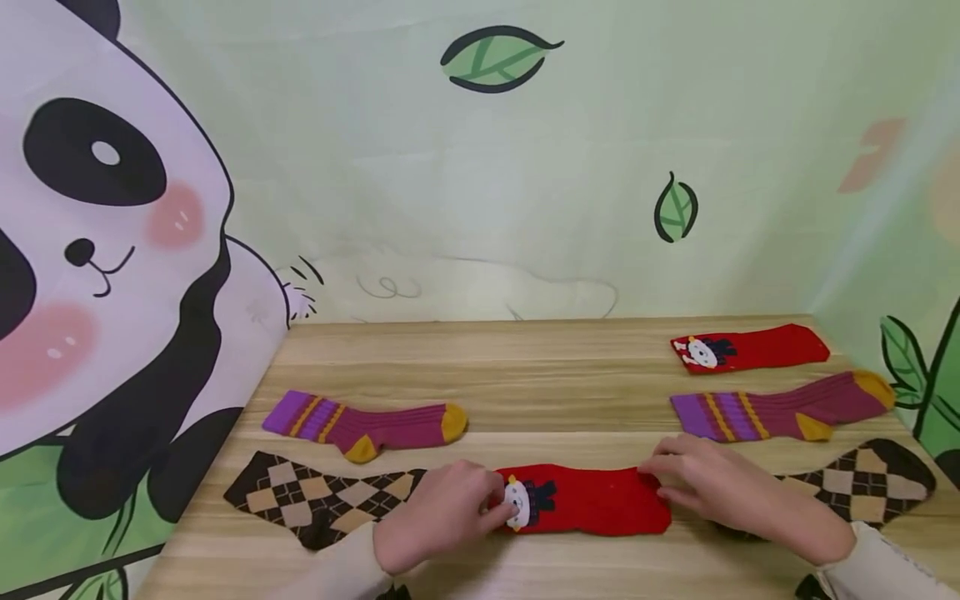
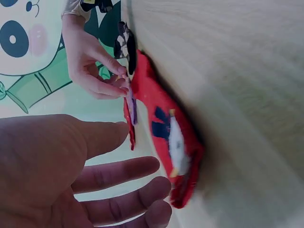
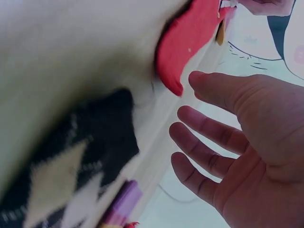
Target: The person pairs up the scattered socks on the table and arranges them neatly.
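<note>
A red sock (image 1: 600,498) with a white cartoon animal near its cuff lies flat between my two hands. My left hand (image 1: 442,508) is at the cuff end, its thumb overlapping the animal print in the head view. In the left wrist view, the thumb and fingers (image 2: 118,166) are spread apart beside the sock (image 2: 161,114). At the sock's other end is my right hand (image 1: 712,479). Its loosely bent fingers stand apart from one another in the right wrist view, close to the red tip (image 3: 175,66), with nothing between them.
Argyle socks lie on the left (image 1: 315,500) and right (image 1: 873,483), partly hidden by my hands. Behind them are two purple striped socks, left (image 1: 390,422) and right (image 1: 787,408). Another red sock (image 1: 772,348) lies at the back right of the wooden table (image 1: 480,367). A printed cloth (image 1: 375,167) rises behind.
</note>
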{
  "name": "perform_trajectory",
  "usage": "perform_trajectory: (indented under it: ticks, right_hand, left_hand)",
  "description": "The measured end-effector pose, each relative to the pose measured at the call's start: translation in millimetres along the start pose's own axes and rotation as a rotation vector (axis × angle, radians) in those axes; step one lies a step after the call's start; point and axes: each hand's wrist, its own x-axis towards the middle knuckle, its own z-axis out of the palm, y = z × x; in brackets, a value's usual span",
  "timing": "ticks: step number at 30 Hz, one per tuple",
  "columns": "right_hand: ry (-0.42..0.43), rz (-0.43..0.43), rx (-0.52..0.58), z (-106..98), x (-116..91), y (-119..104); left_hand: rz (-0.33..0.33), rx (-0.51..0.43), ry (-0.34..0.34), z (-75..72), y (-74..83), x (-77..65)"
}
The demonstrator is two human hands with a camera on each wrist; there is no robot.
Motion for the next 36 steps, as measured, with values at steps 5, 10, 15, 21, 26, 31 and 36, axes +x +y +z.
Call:
perform_trajectory:
  ticks: [5, 10, 15, 21, 26, 31, 36]
  right_hand:
    - [-0.033, 0.019, 0.004, -11.6, 1.5, 3.8]
    - [-0.012, 0.047, -0.033, -21.9, 4.0, 10.0]
    - [0.018, 0.091, -0.02, -35.6, 4.7, 24.3]
    - [0.061, 0.099, -0.028, -52.7, 2.7, 44.6]
    - [0.091, 0.172, -0.054, -68.6, 1.2, 60.9]
    - [0.164, 0.228, -0.139, -77.9, -1.9, 77.4]
    - [0.236, 0.244, -0.173, -78.5, -5.4, 96.6]
  left_hand:
    - [0.052, 0.001, 0.019, -10.9, 6.4, 8.6]
    - [0.064, 0.025, 0.048, -17.6, 12.1, 21.4]
    - [0.102, 0.065, 0.147, -20.5, 16.0, 38.1]
    - [0.112, 0.068, 0.242, -21.5, 22.5, 63.0]
    - [0.134, 0.021, 0.329, -22.1, 30.1, 87.2]
    - [0.171, 0.025, 0.437, -20.9, 38.6, 116.4]
    - [0.19, 0.066, 0.516, -13.8, 44.7, 144.2]
